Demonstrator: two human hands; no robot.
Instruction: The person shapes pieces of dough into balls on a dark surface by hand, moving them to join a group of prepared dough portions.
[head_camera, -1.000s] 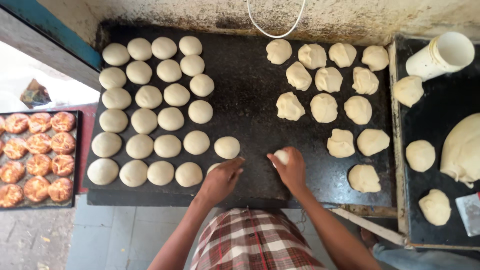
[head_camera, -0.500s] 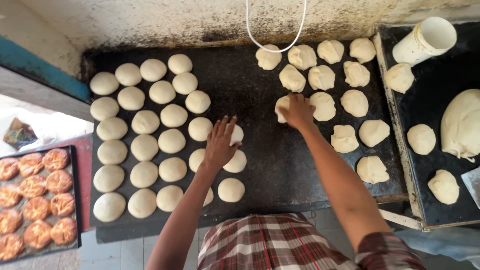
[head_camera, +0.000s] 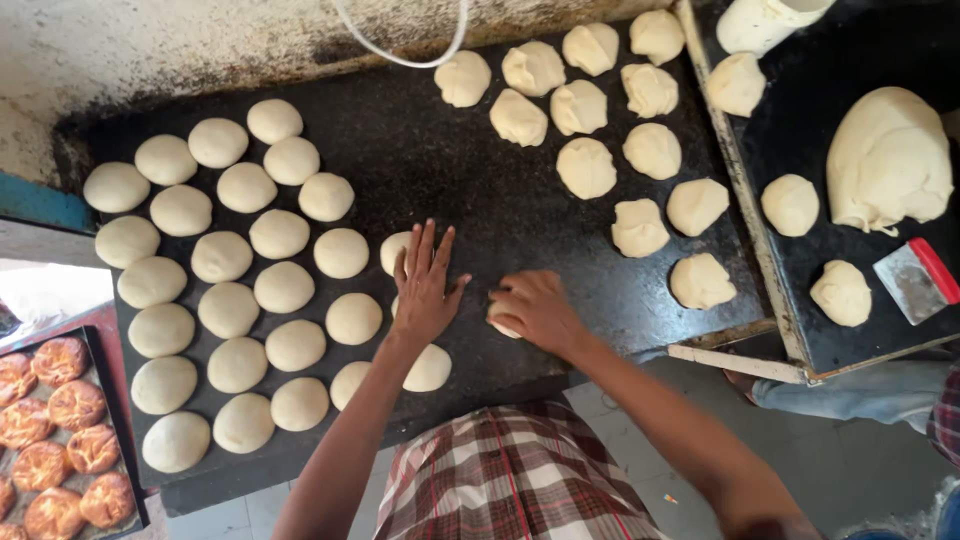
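Your left hand (head_camera: 425, 285) lies flat, fingers spread, over a dough ball (head_camera: 397, 250) near the slab's (head_camera: 470, 190) front edge. Your right hand (head_camera: 535, 308) cups a dough piece (head_camera: 497, 322) just beside it.

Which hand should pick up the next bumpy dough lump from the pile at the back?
Probably the right hand: it is on the side of the rough lumps. The left hand lies flat by the smooth balls.

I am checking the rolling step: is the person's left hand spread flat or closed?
Spread flat: the left hand lies palm down, fingers extended and apart, over a dough ball.
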